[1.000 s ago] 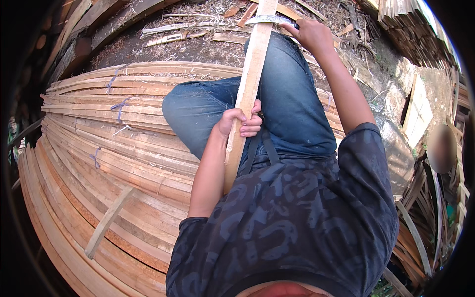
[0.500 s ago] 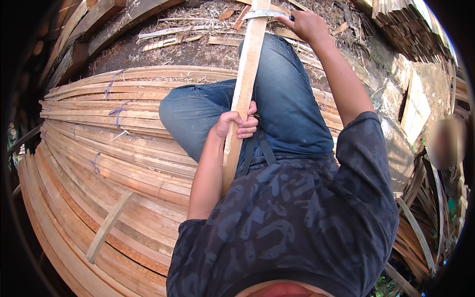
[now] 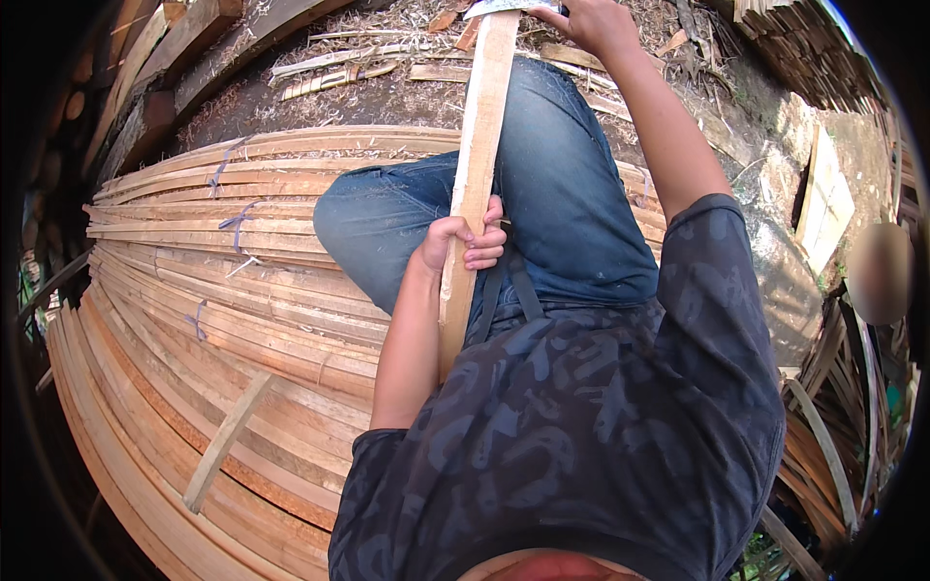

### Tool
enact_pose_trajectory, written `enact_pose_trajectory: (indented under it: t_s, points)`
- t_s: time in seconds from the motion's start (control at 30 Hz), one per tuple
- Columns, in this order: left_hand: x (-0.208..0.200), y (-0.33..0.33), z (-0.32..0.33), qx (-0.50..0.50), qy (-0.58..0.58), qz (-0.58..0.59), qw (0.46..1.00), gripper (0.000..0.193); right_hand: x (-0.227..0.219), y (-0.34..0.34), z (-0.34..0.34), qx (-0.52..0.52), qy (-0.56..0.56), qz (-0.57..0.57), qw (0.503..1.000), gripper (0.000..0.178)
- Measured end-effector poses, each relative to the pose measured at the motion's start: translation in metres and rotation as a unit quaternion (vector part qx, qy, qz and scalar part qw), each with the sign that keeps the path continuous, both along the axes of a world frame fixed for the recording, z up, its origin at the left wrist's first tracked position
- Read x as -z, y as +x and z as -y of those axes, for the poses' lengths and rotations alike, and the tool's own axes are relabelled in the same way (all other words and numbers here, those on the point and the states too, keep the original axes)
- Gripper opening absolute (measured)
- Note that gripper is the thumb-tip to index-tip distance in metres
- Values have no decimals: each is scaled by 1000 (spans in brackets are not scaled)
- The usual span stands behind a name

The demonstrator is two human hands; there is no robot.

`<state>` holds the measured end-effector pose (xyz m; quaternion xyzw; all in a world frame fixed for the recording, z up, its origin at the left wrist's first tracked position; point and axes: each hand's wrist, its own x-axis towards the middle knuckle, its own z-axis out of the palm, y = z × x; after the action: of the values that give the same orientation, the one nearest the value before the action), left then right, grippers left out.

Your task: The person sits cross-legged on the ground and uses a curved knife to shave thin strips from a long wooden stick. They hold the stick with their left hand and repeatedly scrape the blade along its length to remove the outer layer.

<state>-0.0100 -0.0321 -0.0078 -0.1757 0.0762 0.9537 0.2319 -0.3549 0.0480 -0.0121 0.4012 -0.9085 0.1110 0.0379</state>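
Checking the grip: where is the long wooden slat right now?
In the head view the long wooden slat runs up the centre across the blue jeans, left hand gripping its middle, right hand at its far end.

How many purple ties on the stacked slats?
4 visible on the stacked slats: purple ties at top left, below it, a pale one lower, and lowest left. More may be hidden under the leg.

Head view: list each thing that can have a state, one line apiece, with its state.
Wooden slat: held lengthwise over the lap, tilted away from the person.
Left hand: grip closed around the slat's middle.
Right hand: closed at the slat's far end.
Blade: lies across the slat's far end.
Stacked slats: lying flat, some tied in bundles.
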Motion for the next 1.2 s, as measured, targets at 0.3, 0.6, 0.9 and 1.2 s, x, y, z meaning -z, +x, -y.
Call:
enact_pose_trajectory:
  t_s: [0.3, 0.6, 0.9, 1.2]
  points:
    - [5, 0, 4, -6, 15, 3, 1000, 31, 4, 52, -12, -112, -8, 25, 993, 36]
    - [-5, 1, -4, 9, -28, 1, 1000, 34, 22, -57, 2, 184, 9, 80, 980, 23]
    - [-8, 8, -5, 13, -124, 28, 992, 32, 66, 33, -56, 207, -94, 236, 945, 33]
    - [-25, -2, -30, 15, -471, 80, 878, 20, 31, 62, -88, 215, -228, 220, 924, 37]
